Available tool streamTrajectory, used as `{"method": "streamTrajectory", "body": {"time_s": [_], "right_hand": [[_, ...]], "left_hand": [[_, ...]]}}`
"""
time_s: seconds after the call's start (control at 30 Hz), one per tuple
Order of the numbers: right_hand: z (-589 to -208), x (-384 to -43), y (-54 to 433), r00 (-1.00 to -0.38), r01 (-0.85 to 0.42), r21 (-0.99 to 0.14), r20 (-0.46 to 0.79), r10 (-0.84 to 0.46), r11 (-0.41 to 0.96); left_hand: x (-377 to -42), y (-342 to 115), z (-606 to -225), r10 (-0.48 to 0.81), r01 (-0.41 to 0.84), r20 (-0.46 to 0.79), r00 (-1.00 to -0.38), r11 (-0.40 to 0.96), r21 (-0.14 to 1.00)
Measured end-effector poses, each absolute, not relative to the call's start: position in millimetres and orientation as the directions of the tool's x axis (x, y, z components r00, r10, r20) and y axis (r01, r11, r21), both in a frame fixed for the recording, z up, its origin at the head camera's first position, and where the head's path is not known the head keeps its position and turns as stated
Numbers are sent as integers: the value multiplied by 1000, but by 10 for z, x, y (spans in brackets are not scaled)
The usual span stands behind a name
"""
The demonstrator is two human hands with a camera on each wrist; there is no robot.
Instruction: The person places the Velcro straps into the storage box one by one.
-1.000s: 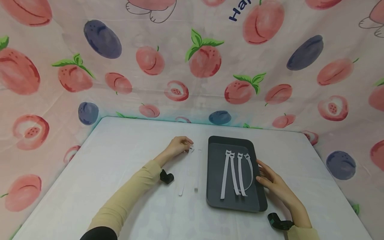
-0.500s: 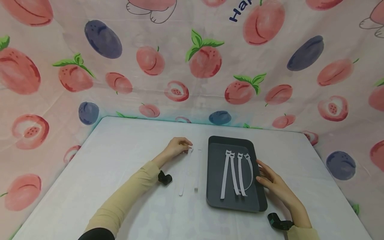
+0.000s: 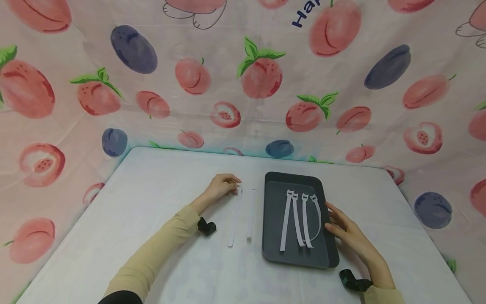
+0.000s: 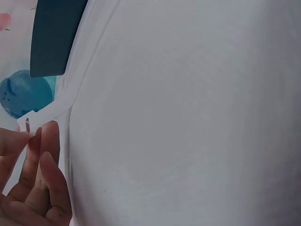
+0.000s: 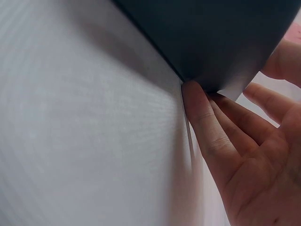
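My left hand (image 3: 222,185) pinches the slotted head of a white cable tie (image 4: 49,111) between thumb and fingertips. The rest of that strap trails toward the near side, hard to make out against the white tabletop. A second white strap (image 3: 249,238) lies between it and a dark grey tray (image 3: 273,257). Several white cable ties (image 3: 304,221) lie lengthwise inside the tray, one of them bowed into a curve. My right hand (image 3: 351,236) rests against the tray's right wall with fingers extended; its fingertips (image 5: 193,92) touch the lower edge in the right wrist view.
The white-covered table (image 3: 163,169) reaches back to a hanging fruit-print cloth (image 3: 212,55). A black wrist device (image 3: 206,226) sits by the left cuff, and another device (image 3: 353,280) by the right wrist.
The left hand has shifted slightly left, keeping hold of the cable tie's head, which now shows below its fingertips. My right hand and the tray have stayed in place.
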State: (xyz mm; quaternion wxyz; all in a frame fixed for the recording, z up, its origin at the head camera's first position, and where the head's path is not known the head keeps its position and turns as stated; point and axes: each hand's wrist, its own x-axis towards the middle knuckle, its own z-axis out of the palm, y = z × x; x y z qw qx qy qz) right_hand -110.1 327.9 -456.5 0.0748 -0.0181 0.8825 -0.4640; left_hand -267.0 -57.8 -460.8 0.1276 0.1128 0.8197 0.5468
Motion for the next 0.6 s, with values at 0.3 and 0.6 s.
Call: {"method": "streamTrajectory", "body": {"time_s": [0.3,0.6], "right_hand": [[-4573,-1107,3285,-988,40,-822,-118,-101,567],[-4562,-1101,3285,-988,39,-827,-116,-102,560]], "left_hand": [[-2618,-610,-4532,330,79,-50,-942,367,927],[-2538,-671,-4402,380,148,10,-925,337,930]]}}
